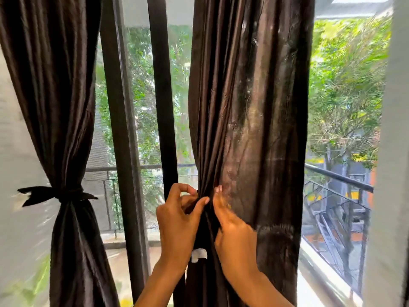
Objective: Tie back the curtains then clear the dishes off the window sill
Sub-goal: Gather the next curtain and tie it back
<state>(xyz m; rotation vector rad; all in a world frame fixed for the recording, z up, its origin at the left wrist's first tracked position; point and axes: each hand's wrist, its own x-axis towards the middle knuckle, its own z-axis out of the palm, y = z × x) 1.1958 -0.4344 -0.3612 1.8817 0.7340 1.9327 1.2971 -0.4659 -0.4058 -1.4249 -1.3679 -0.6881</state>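
Note:
Two dark brown curtains hang at the window. The left curtain [51, 107] is gathered at its waist by a dark tie-back [55, 194] knotted around it. The right curtain [250, 107] hangs loose and wide. My left hand [177, 216] pinches a fold at the right curtain's left edge, fingers closed on the fabric. My right hand [232, 227] grips the same bunch of folds from the right. A small white tab [198, 254] shows on a dark strip hanging below my hands. No dishes or window sill are in view.
Dark vertical window frames [124, 129] stand between the curtains. Outside are trees, a balcony railing [338, 177] and a metal staircase. A white wall [394, 173] borders the right side, and a pale wall lies to the left of the left curtain.

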